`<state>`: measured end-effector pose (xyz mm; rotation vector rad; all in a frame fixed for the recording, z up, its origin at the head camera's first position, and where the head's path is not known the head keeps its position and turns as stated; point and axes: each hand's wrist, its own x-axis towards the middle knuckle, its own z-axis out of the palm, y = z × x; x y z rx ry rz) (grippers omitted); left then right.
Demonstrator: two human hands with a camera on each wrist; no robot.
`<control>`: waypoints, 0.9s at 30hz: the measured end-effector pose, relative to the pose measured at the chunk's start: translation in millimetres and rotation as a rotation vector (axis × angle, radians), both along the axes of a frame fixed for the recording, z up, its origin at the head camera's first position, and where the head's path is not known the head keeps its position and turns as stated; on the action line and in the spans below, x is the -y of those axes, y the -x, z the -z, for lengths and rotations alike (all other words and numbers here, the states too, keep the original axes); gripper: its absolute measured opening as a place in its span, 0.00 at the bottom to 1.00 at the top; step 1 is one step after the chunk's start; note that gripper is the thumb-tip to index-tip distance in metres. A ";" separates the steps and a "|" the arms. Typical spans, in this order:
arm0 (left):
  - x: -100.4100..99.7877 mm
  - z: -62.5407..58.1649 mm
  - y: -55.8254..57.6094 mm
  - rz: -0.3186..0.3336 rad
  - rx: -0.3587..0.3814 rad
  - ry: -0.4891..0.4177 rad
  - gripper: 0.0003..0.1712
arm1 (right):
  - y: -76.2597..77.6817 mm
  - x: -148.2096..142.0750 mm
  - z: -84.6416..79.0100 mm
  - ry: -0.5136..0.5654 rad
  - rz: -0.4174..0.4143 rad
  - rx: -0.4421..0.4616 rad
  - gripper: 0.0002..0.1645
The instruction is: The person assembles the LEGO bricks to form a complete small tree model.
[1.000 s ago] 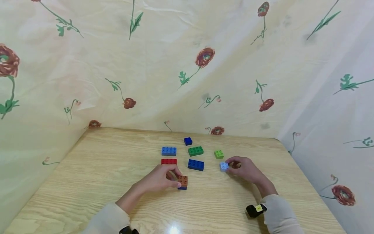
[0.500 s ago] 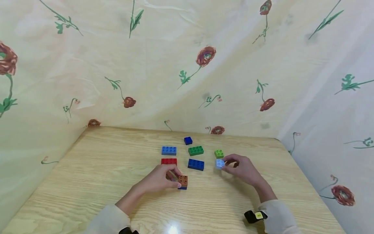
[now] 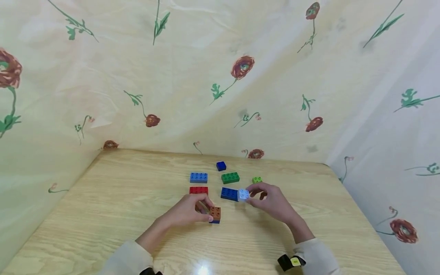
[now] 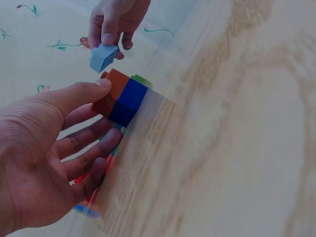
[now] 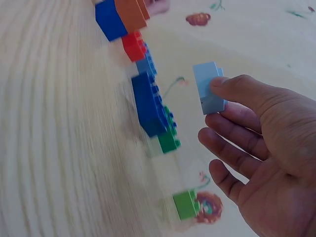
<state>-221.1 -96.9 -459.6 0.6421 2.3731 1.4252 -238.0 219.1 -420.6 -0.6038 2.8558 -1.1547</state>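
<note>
In the head view, the right hand (image 3: 269, 201) pinches the light brick (image 3: 243, 195) by its right side, thumb nearer the person, finger beyond. The left hand (image 3: 189, 210) holds the brown brick (image 3: 215, 211) from the left; that one sits on a blue base (image 3: 214, 221). From the left grip, the light brick lies to the right and farther out, so the gap between them runs on a slant. The right hand is the nearer one to it. Its top is square, two studs by two (no long axis there to line up), and the studs face up, like the brown brick's. The navy brick (image 3: 229, 194), overlapped in this view at its right end, lies lengthwise across the table (image 3: 103, 198), that end slightly nearer the person.

In the left wrist view, the left grip is narrow, thumb against the brown brick, lower fingers loose. The light brick shows past it, not touching; the base appears to rest on the wood.

In the right wrist view, the thumb lies on the light brick's side, the lower fingers bent and free. The brick looks raised, apart from the navy one, its studs pointing away from the table.
</note>
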 end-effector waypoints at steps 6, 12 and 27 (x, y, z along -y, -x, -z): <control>0.6 2.8 -1.0 -0.004 0.012 -0.006 0.16 | -7.4 19.6 2.8 0.027 -0.068 0.019 0.14; 0.8 3.4 -0.4 0.002 0.011 -0.013 0.16 | -13.5 39.5 3.3 0.045 -0.148 0.033 0.15; 1.8 4.3 1.5 0.021 0.002 -0.036 0.15 | -20.6 69.7 3.5 -0.011 -0.202 0.019 0.16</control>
